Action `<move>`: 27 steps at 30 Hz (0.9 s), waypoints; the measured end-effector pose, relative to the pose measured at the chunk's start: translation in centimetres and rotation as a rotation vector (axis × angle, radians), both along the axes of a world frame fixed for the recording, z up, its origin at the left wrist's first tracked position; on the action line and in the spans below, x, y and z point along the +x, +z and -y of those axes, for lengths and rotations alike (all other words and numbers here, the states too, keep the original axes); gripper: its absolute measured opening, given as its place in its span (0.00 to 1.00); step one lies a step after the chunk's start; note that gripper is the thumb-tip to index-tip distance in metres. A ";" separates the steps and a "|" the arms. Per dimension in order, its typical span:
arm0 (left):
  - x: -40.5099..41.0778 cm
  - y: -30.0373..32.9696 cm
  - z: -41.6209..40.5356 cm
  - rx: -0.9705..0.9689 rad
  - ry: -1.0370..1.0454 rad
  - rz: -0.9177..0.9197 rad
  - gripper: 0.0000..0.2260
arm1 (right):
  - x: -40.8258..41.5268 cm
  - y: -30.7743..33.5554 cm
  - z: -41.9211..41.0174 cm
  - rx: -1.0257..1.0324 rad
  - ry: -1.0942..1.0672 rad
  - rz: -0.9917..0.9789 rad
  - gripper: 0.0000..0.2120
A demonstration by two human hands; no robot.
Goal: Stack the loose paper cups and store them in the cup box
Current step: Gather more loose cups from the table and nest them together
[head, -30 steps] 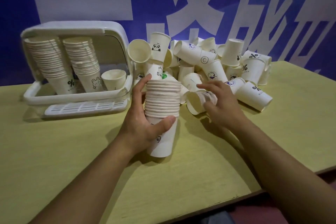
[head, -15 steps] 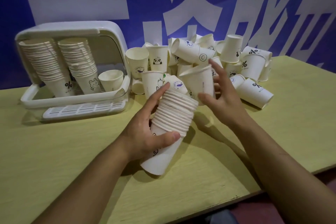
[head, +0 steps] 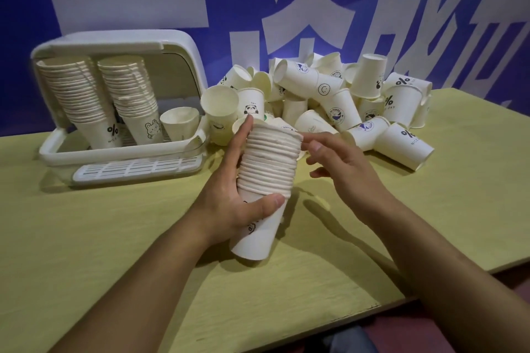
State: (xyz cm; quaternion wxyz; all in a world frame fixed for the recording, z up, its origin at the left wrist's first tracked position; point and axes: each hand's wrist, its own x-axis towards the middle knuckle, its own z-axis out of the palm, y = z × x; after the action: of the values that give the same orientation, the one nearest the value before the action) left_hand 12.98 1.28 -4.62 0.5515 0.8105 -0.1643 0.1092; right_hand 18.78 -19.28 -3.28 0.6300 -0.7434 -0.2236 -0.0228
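Left hand (head: 229, 203) grips my nested cup stack (head: 268, 169), thumb wrapped across; right hand (head: 341, 169) beside its rim, fingers loosely spread, holding nothing.

It looks like a staged indoor work or event space rather than a home. A large blue printed banner (head: 286, 3) with big white characters hangs right behind a plain yellow-green tabletop (head: 86, 238).

— What's the left hand (head: 229, 203) doing?
— Gripping a cup stack (head: 266, 178) above the tabletop (head: 114, 238); right hand (head: 341, 169) loose at its 3 o'clock, loose cups (head: 329, 100) at 12.
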 end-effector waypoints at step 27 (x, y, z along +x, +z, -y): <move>-0.8 0.2 0.6 0.056 -0.056 -0.035 0.46 | 2.5 2.6 7.8 -0.361 -0.263 -0.131 0.25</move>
State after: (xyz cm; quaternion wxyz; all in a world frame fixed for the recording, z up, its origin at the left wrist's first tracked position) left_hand 12.23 0.70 -4.46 0.5341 0.8226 -0.1803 0.0750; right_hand 21.32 -27.11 -0.69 0.4915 -0.8666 -0.0840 -0.0162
